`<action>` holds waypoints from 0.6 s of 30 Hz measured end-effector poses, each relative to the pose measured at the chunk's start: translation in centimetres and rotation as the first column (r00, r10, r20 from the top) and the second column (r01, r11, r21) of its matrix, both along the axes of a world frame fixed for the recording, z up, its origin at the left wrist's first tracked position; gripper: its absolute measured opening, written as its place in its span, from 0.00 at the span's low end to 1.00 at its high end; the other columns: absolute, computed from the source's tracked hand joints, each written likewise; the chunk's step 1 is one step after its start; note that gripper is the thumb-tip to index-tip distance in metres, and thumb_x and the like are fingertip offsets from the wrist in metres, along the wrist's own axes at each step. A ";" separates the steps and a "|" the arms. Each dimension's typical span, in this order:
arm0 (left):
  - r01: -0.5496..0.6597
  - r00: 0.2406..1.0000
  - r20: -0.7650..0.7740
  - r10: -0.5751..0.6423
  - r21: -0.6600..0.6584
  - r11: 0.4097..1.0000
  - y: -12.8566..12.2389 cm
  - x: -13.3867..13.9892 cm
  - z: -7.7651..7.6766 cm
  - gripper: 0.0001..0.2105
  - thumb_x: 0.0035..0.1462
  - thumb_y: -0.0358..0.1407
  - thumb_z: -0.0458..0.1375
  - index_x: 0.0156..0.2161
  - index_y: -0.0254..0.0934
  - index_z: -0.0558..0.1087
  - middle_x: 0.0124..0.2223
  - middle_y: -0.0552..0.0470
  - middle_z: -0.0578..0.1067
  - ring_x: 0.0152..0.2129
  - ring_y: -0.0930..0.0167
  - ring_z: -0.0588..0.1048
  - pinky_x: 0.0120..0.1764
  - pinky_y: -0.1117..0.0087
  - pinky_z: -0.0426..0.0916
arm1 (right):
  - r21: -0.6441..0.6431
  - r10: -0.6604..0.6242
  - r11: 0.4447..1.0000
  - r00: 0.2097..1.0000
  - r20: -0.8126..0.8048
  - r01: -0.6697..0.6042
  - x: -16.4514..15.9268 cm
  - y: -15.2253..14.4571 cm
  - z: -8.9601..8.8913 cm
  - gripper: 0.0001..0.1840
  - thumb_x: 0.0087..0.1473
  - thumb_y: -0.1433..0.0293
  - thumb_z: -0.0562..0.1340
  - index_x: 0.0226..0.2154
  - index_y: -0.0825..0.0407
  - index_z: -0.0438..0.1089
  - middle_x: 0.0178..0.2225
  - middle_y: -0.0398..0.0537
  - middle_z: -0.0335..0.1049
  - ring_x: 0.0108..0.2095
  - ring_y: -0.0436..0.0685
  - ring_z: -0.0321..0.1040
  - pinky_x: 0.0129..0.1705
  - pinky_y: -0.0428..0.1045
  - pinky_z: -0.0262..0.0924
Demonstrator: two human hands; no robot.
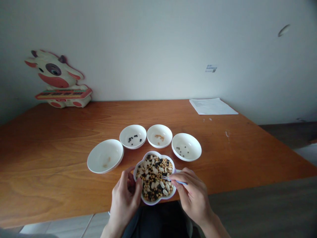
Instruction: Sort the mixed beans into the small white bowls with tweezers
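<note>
A flower-shaped bowl with a pale purple rim sits at the table's front edge, filled with peanuts, black beans and small yellow grains. My left hand grips its left rim, thumb inside and fingers outside. Between the thumb and fingers of my right hand is a small blue pronged tool, its pale tips touching the mix; the exact kind is unclear. Beyond the bowl, white bowls stand in an arc: one with a few pale pieces, one with black beans, one with orange-brown bits, one with small dark grains.
A cow-shaped toy keyboard stands at the back left of the wooden table. White papers lie at the back right. Behind the table rises a pale wall bearing a small printed label.
</note>
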State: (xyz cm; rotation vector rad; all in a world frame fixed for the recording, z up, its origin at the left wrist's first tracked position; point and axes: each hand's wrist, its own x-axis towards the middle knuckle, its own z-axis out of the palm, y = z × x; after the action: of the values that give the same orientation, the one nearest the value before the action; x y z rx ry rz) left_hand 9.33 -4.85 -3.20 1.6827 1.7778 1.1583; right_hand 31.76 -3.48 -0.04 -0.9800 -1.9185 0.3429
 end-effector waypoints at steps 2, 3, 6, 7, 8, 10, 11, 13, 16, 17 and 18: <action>0.001 1.000 -0.003 -0.001 0.004 1.000 0.0 0.0 0.0 0.14 0.59 0.43 0.55 0.48 0.41 0.65 0.27 0.60 0.70 0.18 0.76 0.71 0.23 0.77 0.67 | -0.011 0.000 1.000 1.000 0.021 0.001 -0.1 0.1 -0.1 0.12 0.60 0.80 0.58 0.42 0.51 0.70 0.33 0.47 0.76 0.33 0.57 0.69 0.37 0.53 0.63; 0.001 1.000 -0.005 -0.001 0.005 1.000 -0.1 0.0 0.1 0.14 0.59 0.43 0.55 0.47 0.41 0.65 0.27 0.60 0.70 0.18 0.76 0.71 0.23 0.77 0.67 | -0.017 0.003 1.000 1.000 0.025 -0.002 -0.1 0.1 -0.2 0.11 0.60 0.80 0.58 0.42 0.51 0.70 0.33 0.47 0.76 0.33 0.57 0.69 0.37 0.53 0.63; 0.003 1.000 -0.009 -0.003 0.001 1.000 -0.1 0.0 0.1 0.14 0.59 0.43 0.55 0.48 0.41 0.65 0.27 0.60 0.70 0.19 0.76 0.72 0.24 0.77 0.67 | -0.025 0.012 1.000 1.000 0.020 -0.011 -0.2 0.1 -0.2 0.11 0.60 0.80 0.58 0.42 0.51 0.70 0.34 0.47 0.76 0.33 0.57 0.69 0.36 0.53 0.62; 0.005 1.000 -0.009 -0.005 -0.001 1.000 -0.1 0.0 0.1 0.14 0.59 0.43 0.55 0.48 0.42 0.65 0.27 0.60 0.70 0.19 0.76 0.72 0.24 0.77 0.67 | -0.026 0.012 1.000 1.000 0.018 -0.012 -0.2 0.0 -0.2 0.12 0.60 0.80 0.58 0.42 0.51 0.70 0.34 0.47 0.76 0.33 0.57 0.69 0.36 0.53 0.62; 0.006 1.000 -0.010 -0.006 -0.003 1.000 0.0 0.0 0.0 0.14 0.59 0.43 0.55 0.48 0.42 0.65 0.27 0.60 0.70 0.19 0.76 0.72 0.24 0.77 0.67 | -0.029 0.013 1.000 1.000 0.019 -0.012 -0.2 0.0 -0.2 0.11 0.60 0.80 0.58 0.42 0.51 0.70 0.34 0.47 0.76 0.33 0.57 0.69 0.36 0.52 0.62; 0.008 1.000 -0.010 -0.008 -0.004 1.000 0.1 0.0 0.0 0.14 0.59 0.43 0.55 0.48 0.42 0.65 0.27 0.60 0.70 0.19 0.76 0.72 0.24 0.77 0.67 | -0.036 0.012 0.999 1.000 0.022 -0.011 -0.1 0.0 -0.2 0.11 0.60 0.80 0.58 0.42 0.51 0.70 0.34 0.47 0.76 0.33 0.57 0.68 0.36 0.52 0.61; 0.009 1.000 -0.010 -0.009 -0.003 1.000 0.1 0.0 0.0 0.14 0.59 0.43 0.55 0.48 0.42 0.65 0.27 0.60 0.70 0.19 0.76 0.72 0.24 0.77 0.67 | -0.038 0.011 0.999 1.000 0.024 -0.010 -0.1 0.0 -0.3 0.11 0.60 0.80 0.58 0.42 0.50 0.70 0.33 0.47 0.76 0.33 0.57 0.68 0.36 0.52 0.61; 0.009 1.000 -0.011 -0.009 -0.002 1.000 0.2 0.0 -0.1 0.14 0.59 0.43 0.55 0.47 0.41 0.65 0.26 0.60 0.69 0.19 0.76 0.72 0.24 0.77 0.67 | -0.036 0.007 0.999 1.000 0.030 -0.006 -0.1 0.0 -0.3 0.11 0.60 0.79 0.58 0.42 0.50 0.70 0.33 0.47 0.76 0.33 0.57 0.67 0.36 0.52 0.61; 0.005 1.000 -0.012 -0.005 -0.005 1.000 0.1 -0.1 -0.1 0.14 0.59 0.43 0.55 0.48 0.41 0.65 0.26 0.60 0.69 0.19 0.76 0.72 0.24 0.77 0.67 | -0.034 0.004 0.999 0.999 0.037 -0.003 -0.2 0.0 -0.4 0.10 0.60 0.79 0.58 0.42 0.50 0.70 0.33 0.46 0.76 0.33 0.57 0.67 0.36 0.52 0.60; 0.003 1.000 -0.011 -0.003 -0.007 1.000 0.1 -0.1 -0.1 0.14 0.59 0.43 0.55 0.48 0.41 0.65 0.27 0.60 0.70 0.19 0.76 0.72 0.24 0.77 0.67 | -0.037 0.006 0.999 0.999 0.038 -0.004 -0.2 0.1 -0.4 0.10 0.60 0.79 0.58 0.42 0.51 0.70 0.33 0.46 0.76 0.33 0.57 0.67 0.36 0.52 0.60; 0.003 1.000 -0.009 -0.003 -0.009 1.000 0.0 -0.1 -0.1 0.14 0.59 0.43 0.55 0.48 0.41 0.65 0.27 0.60 0.70 0.19 0.76 0.72 0.24 0.77 0.67 | -0.040 0.007 0.999 0.999 0.037 -0.006 -0.3 0.1 -0.4 0.10 0.60 0.79 0.58 0.41 0.51 0.70 0.33 0.46 0.76 0.33 0.57 0.67 0.36 0.52 0.60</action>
State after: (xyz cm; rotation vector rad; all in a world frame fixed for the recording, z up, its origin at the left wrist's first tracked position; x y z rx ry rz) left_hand 9.21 -4.84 -3.34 1.6877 1.7833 1.1416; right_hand 31.48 -3.38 -0.41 -1.0129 -1.9553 0.3709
